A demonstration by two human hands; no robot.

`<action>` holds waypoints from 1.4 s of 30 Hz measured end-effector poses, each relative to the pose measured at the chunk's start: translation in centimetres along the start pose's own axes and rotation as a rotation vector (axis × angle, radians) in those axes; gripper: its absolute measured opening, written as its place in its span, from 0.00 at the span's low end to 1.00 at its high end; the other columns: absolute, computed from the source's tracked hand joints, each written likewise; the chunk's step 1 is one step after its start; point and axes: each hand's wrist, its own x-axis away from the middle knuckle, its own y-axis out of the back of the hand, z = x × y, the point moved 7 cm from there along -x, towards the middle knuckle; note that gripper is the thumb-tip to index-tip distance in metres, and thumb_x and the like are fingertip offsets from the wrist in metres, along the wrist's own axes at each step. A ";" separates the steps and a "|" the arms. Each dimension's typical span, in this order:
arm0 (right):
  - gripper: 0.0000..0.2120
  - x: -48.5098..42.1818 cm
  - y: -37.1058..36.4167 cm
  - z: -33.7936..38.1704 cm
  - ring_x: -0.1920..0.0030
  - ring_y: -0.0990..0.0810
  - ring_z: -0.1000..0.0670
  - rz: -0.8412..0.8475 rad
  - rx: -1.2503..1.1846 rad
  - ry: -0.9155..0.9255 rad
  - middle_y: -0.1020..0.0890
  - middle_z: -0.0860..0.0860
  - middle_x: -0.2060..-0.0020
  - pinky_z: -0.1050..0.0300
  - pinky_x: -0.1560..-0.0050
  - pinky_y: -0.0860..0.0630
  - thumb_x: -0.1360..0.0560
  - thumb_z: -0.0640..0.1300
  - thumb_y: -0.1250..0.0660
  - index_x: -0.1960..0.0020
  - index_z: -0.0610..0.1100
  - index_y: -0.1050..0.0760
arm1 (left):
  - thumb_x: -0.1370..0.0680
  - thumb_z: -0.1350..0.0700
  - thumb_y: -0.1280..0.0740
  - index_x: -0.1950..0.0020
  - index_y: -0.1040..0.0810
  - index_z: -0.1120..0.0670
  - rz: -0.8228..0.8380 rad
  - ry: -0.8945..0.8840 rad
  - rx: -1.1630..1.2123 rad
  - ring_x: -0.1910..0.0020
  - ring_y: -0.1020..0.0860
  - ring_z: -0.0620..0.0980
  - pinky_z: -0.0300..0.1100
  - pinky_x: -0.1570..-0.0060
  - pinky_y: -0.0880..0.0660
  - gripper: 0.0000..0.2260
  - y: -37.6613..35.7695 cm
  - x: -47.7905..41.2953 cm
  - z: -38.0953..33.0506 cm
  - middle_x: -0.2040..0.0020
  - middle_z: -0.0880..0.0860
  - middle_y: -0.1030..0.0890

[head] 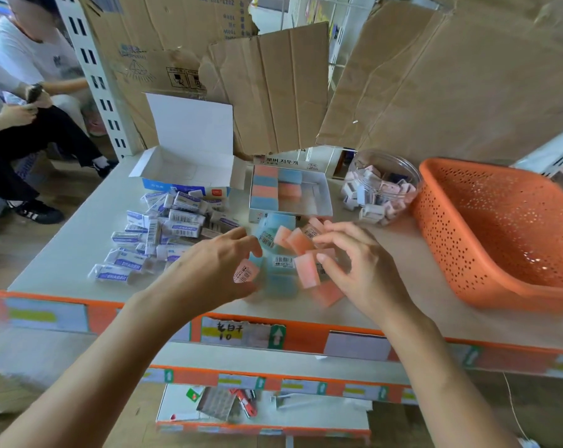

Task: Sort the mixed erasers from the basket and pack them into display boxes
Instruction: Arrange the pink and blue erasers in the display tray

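A loose heap of pink and blue erasers (pixel 281 250) lies on the white shelf top (pixel 70 247) in front of me. My left hand (pixel 212 270) curls over its left side and holds a pink barcoded eraser (pixel 245 272) between thumb and fingers. My right hand (pixel 357 270) pinches an upright pink eraser (pixel 307 270) with its thumb, fingers curled above. Behind the heap, a small display box (pixel 323 195) holds rows of pink and blue erasers. An open white display box (pixel 189 169) stands empty at the left, with a pile of white sleeved erasers (pixel 163 234) before it. The orange basket (pixel 500 227) sits at the right.
A clear round tub (pixel 383 185) of small white and pink erasers lies on its side between the display box and the basket. Torn cardboard sheets (pixel 273 85) stand behind. Seated people (pixel 21 92) are at the far left. The orange-trimmed shelf edge (pixel 293 334) runs below my hands.
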 end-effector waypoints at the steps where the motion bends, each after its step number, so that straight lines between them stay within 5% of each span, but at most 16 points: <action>1: 0.10 0.0 0.0 0.2 0.43 0.23 0.47 -0.004 -0.004 0.007 0.21 0.49 0.45 0.56 0.46 0.27 0.29 0.42 0.32 0.48 0.44 0.20 | 0.29 0.49 0.29 0.42 0.27 0.50 -0.005 0.002 0.022 0.58 0.25 0.43 0.37 0.57 0.23 0.17 0.0 0.0 0.0 0.51 0.41 0.30; 6: 0.12 0.1 0.2 1.6 0.42 0.23 0.51 -0.031 -0.196 0.019 0.20 0.49 0.45 0.60 0.44 0.26 0.29 0.38 0.31 0.45 0.45 0.21 | 0.29 0.57 0.28 0.51 0.27 0.49 -0.098 0.082 0.413 0.60 0.23 0.38 0.26 0.59 0.27 0.10 1.1 -0.2 0.1 0.58 0.40 0.25; 11: 0.24 -0.1 -0.4 3.7 0.47 0.22 0.47 0.019 -0.444 0.094 0.22 0.52 0.45 0.60 0.49 0.23 0.30 0.40 0.31 0.35 0.48 0.28 | 0.34 0.54 0.33 0.50 0.24 0.57 0.025 0.176 1.266 0.57 0.19 0.46 0.38 0.55 0.23 0.14 0.0 -0.7 -1.2 0.57 0.50 0.18; 16: 0.22 -0.2 0.3 3.2 0.49 0.23 0.58 -0.028 -0.412 0.067 0.26 0.65 0.48 0.69 0.46 0.27 0.33 0.42 0.29 0.39 0.46 0.24 | 0.32 0.59 0.35 0.52 0.27 0.58 0.090 0.312 1.609 0.62 0.19 0.48 0.37 0.63 0.21 0.10 -1.3 -0.9 -1.6 0.62 0.53 0.17; 21: 0.21 0.0 0.0 2.3 0.44 0.29 0.71 0.088 -0.565 -0.074 0.26 0.68 0.50 0.75 0.45 0.33 0.35 0.43 0.25 0.44 0.56 0.24 | 0.32 0.58 0.35 0.52 0.26 0.58 0.135 0.300 1.639 0.61 0.19 0.49 0.37 0.62 0.21 0.10 -1.9 -1.3 -1.9 0.60 0.54 0.18; 29: 0.18 0.0 -0.2 1.3 0.51 0.20 0.52 0.061 -0.964 -0.227 0.17 0.54 0.54 0.60 0.48 0.24 0.34 0.36 0.31 0.53 0.57 0.18 | 0.33 0.58 0.34 0.54 0.26 0.60 0.053 0.222 1.450 0.60 0.20 0.48 0.36 0.58 0.21 0.10 -1.3 -2.3 -2.1 0.60 0.53 0.20; 36: 0.22 -0.7 0.2 0.9 0.54 0.20 0.49 0.055 -0.841 -0.229 0.23 0.45 0.57 0.60 0.53 0.24 0.35 0.35 0.35 0.44 0.53 0.27 | 0.34 0.50 0.31 0.55 0.24 0.58 -0.028 0.149 1.107 0.66 0.24 0.44 0.34 0.66 0.29 0.14 -0.2 -3.1 -2.6 0.64 0.50 0.21; 42: 0.17 -1.6 0.7 0.1 0.55 0.19 0.53 -0.011 -0.812 -0.239 0.23 0.52 0.57 0.59 0.53 0.22 0.33 0.39 0.31 0.47 0.52 0.26 | 0.25 0.64 0.34 0.56 0.26 0.62 -0.004 0.160 1.111 0.69 0.23 0.45 0.36 0.67 0.26 0.02 -0.5 -4.3 -2.5 0.68 0.51 0.20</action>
